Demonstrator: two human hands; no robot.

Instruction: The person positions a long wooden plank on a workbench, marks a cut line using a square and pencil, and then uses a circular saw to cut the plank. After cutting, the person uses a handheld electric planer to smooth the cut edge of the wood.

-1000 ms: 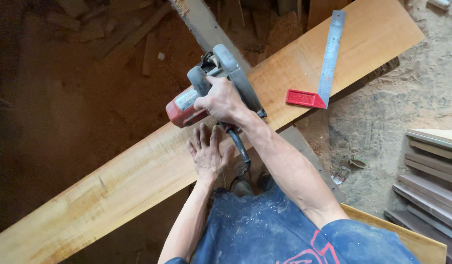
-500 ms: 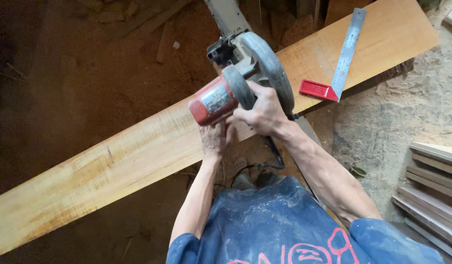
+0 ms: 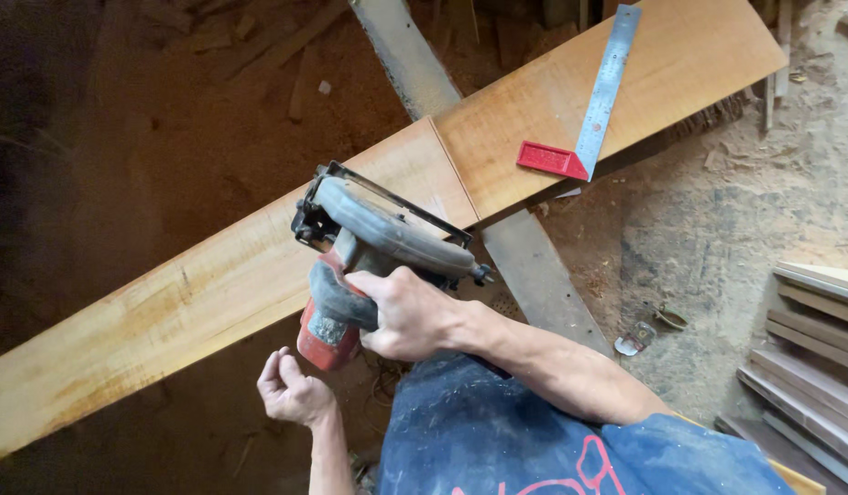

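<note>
You're gripping the circular saw (image 3: 378,247) with your right hand (image 3: 407,314), fingers clamped around its grey handle. The saw is sitting over the near edge of the long wooden plank (image 3: 213,284), just at 8 o'clock from the cut line crossing the board. Your left hand (image 3: 291,390) is hanging free below the plank at 7 o'clock from the saw, fingers loosely curled together, holding nothing. Over at 2 o'clock, a red-handled try square (image 3: 584,119) is lying flat on the plank.
</note>
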